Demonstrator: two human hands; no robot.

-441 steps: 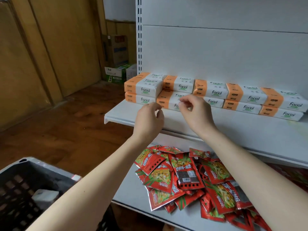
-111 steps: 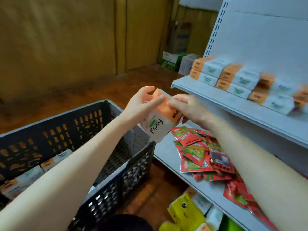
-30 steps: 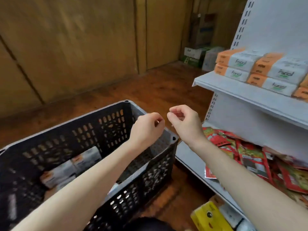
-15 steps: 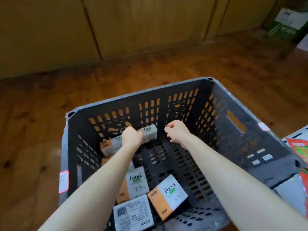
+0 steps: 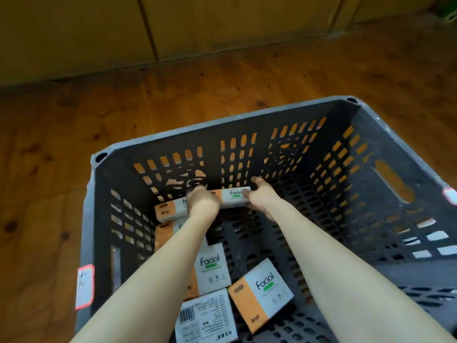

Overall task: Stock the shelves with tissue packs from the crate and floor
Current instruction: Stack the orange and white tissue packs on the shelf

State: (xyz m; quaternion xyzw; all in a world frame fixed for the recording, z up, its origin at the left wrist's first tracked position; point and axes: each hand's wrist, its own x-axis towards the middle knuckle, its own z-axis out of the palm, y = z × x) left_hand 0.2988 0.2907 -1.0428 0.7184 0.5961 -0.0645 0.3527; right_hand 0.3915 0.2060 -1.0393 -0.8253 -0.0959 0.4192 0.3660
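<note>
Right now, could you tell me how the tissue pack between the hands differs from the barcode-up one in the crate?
The held pack is gripped between the left hand and right hand, narrow side showing; the barcode pack lies flat, untouched. The held pack is near the far wall of the crate, the barcode pack by the near one. Both are inside.

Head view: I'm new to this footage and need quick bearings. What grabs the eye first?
The big dark slatted crate fills the frame, standing on the wooden floor. At its far end the left hand and right hand grip one orange-and-white tissue pack between them. More loose packs lie scattered toward the near-left corner.
</note>
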